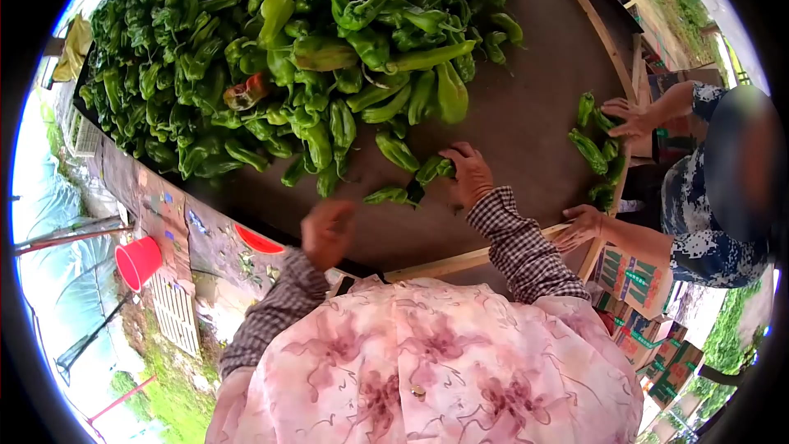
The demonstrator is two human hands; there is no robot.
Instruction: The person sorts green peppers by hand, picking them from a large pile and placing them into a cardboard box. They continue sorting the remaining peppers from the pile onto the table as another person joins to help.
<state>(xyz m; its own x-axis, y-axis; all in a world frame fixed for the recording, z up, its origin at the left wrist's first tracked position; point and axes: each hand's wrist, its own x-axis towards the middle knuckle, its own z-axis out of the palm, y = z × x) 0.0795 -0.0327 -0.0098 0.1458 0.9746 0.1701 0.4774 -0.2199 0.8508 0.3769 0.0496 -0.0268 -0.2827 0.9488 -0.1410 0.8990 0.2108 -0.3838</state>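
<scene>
A big heap of green peppers [329, 49] covers the far and left part of the dark table [526, 131]. One reddish pepper [246, 92] lies among them. My right hand [471, 174] rests at a few loose peppers [396, 151] near the heap's front edge, its fingers bent beside a green pepper [434, 169]; whether they grip it is unclear. Nearer the table's front left edge, my left hand [329, 232] is blurred by motion, and its fingers cannot be made out clearly.
A co-worker in camouflage [694, 189] stands at the right edge, both hands by a small row of peppers [588, 150]. A wooden rim [444, 266] borders the table. Cardboard boxes [633, 279] stand lower right; a red bucket [138, 264] is at left.
</scene>
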